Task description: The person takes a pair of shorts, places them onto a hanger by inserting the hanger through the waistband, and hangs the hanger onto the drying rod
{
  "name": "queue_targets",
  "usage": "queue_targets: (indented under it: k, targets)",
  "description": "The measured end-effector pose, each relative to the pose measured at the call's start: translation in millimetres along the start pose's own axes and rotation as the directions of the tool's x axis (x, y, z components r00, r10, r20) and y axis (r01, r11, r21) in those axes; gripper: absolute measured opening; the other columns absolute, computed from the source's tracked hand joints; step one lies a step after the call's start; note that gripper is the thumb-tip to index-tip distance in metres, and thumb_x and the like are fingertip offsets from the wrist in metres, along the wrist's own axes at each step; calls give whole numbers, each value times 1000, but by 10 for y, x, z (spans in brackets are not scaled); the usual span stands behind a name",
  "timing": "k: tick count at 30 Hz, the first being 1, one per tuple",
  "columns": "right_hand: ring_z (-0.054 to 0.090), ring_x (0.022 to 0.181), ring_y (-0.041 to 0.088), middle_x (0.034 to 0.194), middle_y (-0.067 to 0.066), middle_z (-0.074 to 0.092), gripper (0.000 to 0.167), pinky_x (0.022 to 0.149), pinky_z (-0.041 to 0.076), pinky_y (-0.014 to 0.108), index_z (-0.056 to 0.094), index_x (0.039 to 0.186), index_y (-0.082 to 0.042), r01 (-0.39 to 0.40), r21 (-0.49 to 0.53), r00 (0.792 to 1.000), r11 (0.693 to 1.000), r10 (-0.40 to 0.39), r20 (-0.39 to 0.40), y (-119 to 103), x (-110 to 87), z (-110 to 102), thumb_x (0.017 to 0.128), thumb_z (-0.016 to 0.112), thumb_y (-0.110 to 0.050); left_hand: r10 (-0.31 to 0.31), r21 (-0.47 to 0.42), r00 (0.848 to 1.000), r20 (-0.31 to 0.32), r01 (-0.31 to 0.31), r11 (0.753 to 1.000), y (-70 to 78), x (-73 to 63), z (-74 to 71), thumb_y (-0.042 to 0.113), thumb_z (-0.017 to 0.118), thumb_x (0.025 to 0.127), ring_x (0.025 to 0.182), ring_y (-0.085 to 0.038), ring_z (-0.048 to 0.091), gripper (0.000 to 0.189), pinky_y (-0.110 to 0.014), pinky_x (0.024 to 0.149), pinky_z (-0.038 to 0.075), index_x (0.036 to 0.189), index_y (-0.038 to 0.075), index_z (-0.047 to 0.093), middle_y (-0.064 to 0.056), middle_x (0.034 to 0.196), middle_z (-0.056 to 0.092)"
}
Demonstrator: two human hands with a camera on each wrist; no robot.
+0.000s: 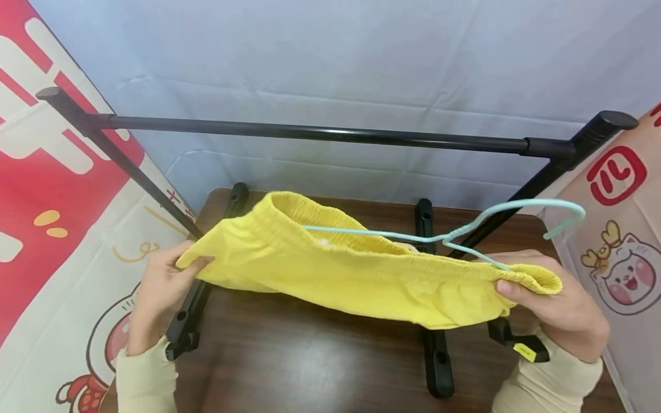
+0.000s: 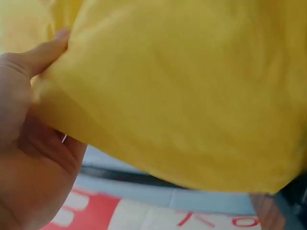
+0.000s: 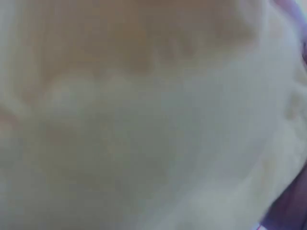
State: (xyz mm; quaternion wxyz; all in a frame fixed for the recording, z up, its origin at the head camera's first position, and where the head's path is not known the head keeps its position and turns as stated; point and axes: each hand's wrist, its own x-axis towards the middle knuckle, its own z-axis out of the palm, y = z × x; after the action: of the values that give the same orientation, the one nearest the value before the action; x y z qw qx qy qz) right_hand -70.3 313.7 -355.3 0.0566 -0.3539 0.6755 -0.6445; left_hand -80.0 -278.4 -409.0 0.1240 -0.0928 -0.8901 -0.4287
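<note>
Yellow shorts (image 1: 330, 275) with a gathered elastic waistband are stretched sideways between both hands, above the table. A light mint-green hanger (image 1: 372, 232) runs into the waist opening; its hook points right and stays outside, while the lower parts are hidden in the cloth. My left hand (image 1: 165, 281) pinches the left side of the shorts between thumb and fingers, also seen close up in the left wrist view. At the other end, my right hand (image 1: 563, 298) grips the waistband by the hanger's right arm, thumb in front. The right wrist view is mostly a blurred pale sleeve (image 3: 158, 143).
A black garment rack stands on the brown table (image 1: 304, 355), its horizontal rail (image 1: 320, 131) behind and above the shorts. Its black feet (image 1: 439, 367) stretch toward the front. Printed red-and-white cloth (image 1: 31, 172) hangs at the left, a plain pale backdrop (image 1: 330, 57) behind.
</note>
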Motion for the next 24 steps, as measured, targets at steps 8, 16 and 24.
queue_targets:
  k: [8, 16, 24]
  targets:
    - [66, 80, 5, 97, -5, 73, 46, 69, 54, 21, 71, 121, -10, 31, -294, 941, 955, 72, 332, -143, 297, 59, 88, 64, 21, 226, -13, 912, 341, -236, 972, 541, -247, -217, 30, 101, 67, 129, 2, 59, 99, -11, 107, 41, 153, 24, 52, 7, 145, 65]
    - [69, 89, 1, 113, -14, 75, 36, 78, 59, 21, 69, 126, -28, 82, -386, 865, 919, 126, 485, 105, 742, 417, 98, 71, -5, 327, -106, 738, 590, -330, 938, 846, -187, 155, 40, 78, 96, 114, -1, 65, 56, -22, 98, 53, 147, 29, 57, 16, 131, 69]
    - [76, 82, 11, 97, 4, 74, 33, 70, 63, 30, 66, 122, -8, -72, -91, 897, 993, 104, 429, 600, 711, 345, 97, 61, 13, 293, -332, 649, 702, -66, 941, 610, -286, 113, 8, 62, 104, 127, -3, 56, 53, -23, 106, 47, 154, 16, 47, 3, 141, 61]
